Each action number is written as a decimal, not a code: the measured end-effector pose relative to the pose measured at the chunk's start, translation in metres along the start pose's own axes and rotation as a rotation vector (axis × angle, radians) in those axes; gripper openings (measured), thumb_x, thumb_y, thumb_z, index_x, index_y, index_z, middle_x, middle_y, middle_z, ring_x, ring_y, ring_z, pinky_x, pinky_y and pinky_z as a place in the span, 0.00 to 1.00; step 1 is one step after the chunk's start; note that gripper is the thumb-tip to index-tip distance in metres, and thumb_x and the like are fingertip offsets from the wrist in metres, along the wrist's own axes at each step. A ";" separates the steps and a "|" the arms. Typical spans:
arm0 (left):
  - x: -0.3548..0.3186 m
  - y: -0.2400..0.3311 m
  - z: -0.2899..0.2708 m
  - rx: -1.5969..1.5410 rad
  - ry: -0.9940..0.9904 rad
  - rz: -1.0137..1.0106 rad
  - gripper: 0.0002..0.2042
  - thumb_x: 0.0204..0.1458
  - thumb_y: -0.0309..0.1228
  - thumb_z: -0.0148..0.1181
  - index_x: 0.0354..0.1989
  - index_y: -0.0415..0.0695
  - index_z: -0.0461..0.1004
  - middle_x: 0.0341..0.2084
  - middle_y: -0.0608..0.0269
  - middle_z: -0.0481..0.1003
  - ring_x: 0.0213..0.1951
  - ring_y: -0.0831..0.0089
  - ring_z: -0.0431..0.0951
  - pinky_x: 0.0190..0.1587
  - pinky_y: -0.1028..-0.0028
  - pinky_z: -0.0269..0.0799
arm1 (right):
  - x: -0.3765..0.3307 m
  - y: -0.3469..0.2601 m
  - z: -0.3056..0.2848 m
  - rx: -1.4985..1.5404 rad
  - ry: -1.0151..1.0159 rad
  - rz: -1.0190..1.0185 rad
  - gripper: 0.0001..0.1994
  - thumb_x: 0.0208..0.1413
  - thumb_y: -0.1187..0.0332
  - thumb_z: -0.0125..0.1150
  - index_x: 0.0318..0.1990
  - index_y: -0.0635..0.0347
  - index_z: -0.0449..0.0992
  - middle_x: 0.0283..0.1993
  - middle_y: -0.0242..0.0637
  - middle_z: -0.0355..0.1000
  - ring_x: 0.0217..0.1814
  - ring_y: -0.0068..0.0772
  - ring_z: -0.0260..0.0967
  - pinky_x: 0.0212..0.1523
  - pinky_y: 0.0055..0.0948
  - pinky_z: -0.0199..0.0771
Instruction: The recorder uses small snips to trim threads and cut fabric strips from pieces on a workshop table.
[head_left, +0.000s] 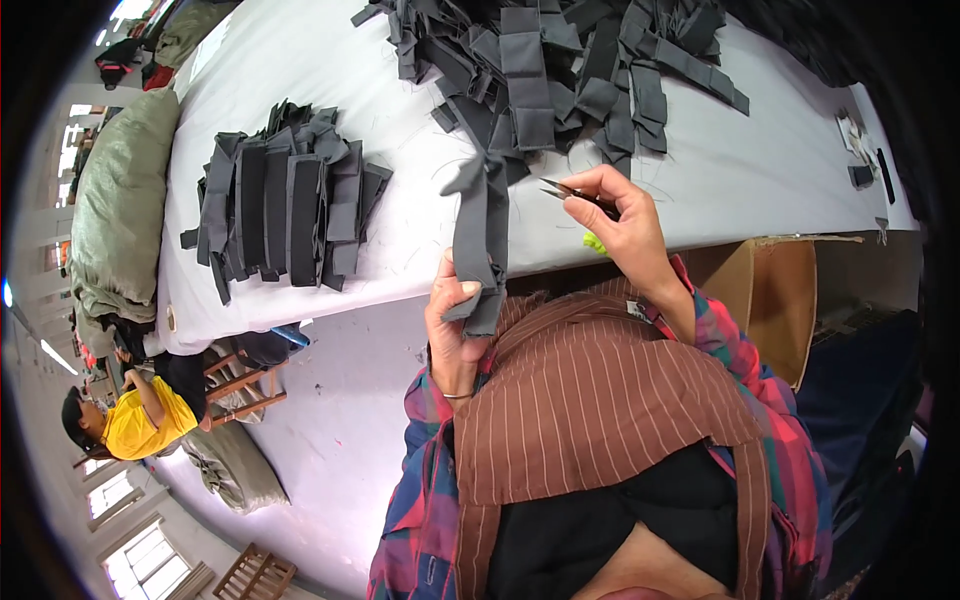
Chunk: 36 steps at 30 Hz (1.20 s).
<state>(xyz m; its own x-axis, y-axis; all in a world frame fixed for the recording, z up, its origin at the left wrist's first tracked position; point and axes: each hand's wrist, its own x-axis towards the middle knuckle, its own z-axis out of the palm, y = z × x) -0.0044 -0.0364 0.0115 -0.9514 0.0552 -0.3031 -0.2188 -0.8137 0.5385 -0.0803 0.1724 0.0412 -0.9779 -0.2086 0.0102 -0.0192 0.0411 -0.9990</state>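
Head view: at centre, a grey strip (pixel 478 230) pinched by the left hand (pixel 452 325) overlaps the near edge of the bench (pixel 760 180), the right hand (pixel 630 228) grasps a black pointed tool (pixel 583 195) just beside, with open surface between left stack (pixel 275 205) and upper heap (pixel 528 75).

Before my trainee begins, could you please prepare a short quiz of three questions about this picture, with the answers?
1. Which hand holds the black pointed tool, and what does the other hold?
2. True or false: the stack of grey pieces lies left of the loose heap.
3. The brown apron is: A) dotted, B) plaid, C) striped.

Key:
1. The right hand; the left hand holds a dark grey strip.
2. True.
3. C.
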 end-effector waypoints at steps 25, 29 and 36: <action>-0.005 0.000 0.021 0.018 -0.071 -0.032 0.20 0.38 0.28 0.58 0.43 0.39 0.65 0.31 0.61 0.64 0.22 0.73 0.62 0.22 0.76 0.57 | 0.013 -0.005 0.000 0.018 -0.193 -0.088 0.06 0.55 0.74 0.59 0.29 0.67 0.71 0.24 0.25 0.67 0.30 0.13 0.60 0.32 0.18 0.61; -0.005 0.003 0.024 0.029 -0.052 -0.004 0.21 0.38 0.28 0.57 0.44 0.38 0.64 0.31 0.60 0.64 0.22 0.73 0.62 0.22 0.76 0.57 | 0.005 -0.026 -0.023 0.198 -0.673 0.226 0.08 0.53 0.71 0.61 0.25 0.64 0.71 0.26 0.26 0.68 0.31 0.13 0.60 0.33 0.16 0.60; -0.004 0.009 0.028 -0.161 -0.167 -0.056 0.19 0.41 0.25 0.55 0.43 0.36 0.63 0.32 0.60 0.64 0.22 0.74 0.62 0.23 0.77 0.57 | 0.008 0.002 -0.012 0.045 -0.202 0.003 0.09 0.55 0.69 0.62 0.41 0.62 0.73 0.36 0.25 0.69 0.39 0.15 0.61 0.43 0.18 0.64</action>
<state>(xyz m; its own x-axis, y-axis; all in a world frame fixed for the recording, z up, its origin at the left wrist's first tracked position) -0.0087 -0.0273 0.0395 -0.9644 0.1865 -0.1874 -0.2471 -0.8877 0.3885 -0.0910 0.1824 0.0402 -0.9163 -0.4005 0.0031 -0.0029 -0.0009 -1.0000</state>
